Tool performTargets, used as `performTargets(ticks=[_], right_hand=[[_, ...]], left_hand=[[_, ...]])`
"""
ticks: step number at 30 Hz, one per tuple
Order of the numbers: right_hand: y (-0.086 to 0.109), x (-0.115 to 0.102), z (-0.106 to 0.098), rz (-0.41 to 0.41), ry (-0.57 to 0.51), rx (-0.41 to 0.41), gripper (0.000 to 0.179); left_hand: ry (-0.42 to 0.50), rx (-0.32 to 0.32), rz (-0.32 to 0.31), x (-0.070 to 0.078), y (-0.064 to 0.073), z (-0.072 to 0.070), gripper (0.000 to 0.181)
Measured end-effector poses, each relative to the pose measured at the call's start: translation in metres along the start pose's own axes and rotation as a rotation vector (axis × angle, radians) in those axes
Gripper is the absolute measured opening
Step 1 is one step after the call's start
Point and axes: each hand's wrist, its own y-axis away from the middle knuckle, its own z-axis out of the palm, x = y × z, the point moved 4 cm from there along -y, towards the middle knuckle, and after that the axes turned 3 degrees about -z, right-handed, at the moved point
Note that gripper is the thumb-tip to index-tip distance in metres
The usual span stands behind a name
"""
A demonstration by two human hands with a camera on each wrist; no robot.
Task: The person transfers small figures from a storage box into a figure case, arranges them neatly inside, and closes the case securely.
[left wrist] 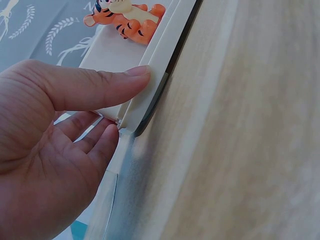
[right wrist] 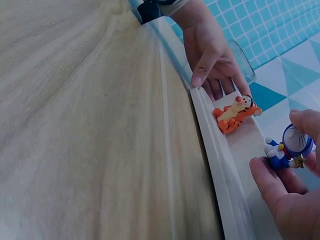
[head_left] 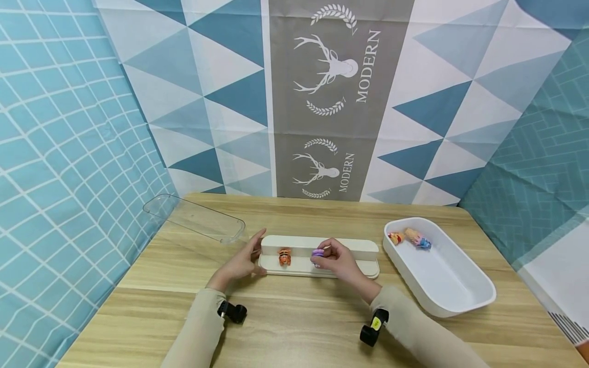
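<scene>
My left hand (head_left: 241, 263) grips the left end of a cream stepped display stand (head_left: 301, 265). In the left wrist view, the thumb (left wrist: 112, 89) presses on the stand's front edge, and the other fingers curl at its end. An orange tiger figurine (head_left: 285, 256) sits on the lower step, close to this hand. Over the stand's middle, my right hand (head_left: 342, 263) pinches a small blue-and-white cat figurine (right wrist: 278, 156) between thumb and fingers. That figurine has a round head and a yellow star piece; the fingers hide part of it.
At the right stands a white tray (head_left: 442, 278), with a red-and-yellow figurine (head_left: 395, 237) and a pink-and-blue figurine (head_left: 417, 238) at its far end. A clear plastic cover (head_left: 195, 217) lies at the table's back left. Patterned cloth hangs behind the wooden table (head_left: 294, 317).
</scene>
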Motion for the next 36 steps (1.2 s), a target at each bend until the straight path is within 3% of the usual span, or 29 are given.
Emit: performTargets(ticks=[9,20,26,36], right_hand=[[0.000,-0.001,0.008,-0.113,0.247,0.081,0.021],[-0.001,-0.004,0.017,-0.297,0.405,0.066,0.018],[0.000,-0.004,0.024,-0.400,0.551,0.069,0.019],[-0.002,-0.005,0.034,-0.392,0.719,0.016,0.021]], left_hand=[[-0.007,-0.003,-0.002,-0.001,-0.001,0.000,0.116],[-0.013,-0.004,0.009,-0.001,-0.001,-0.001,0.116],[-0.009,-0.003,0.003,-0.003,-0.001,-0.001,0.116],[-0.015,-0.001,0.012,-0.002,0.000,-0.001,0.116]])
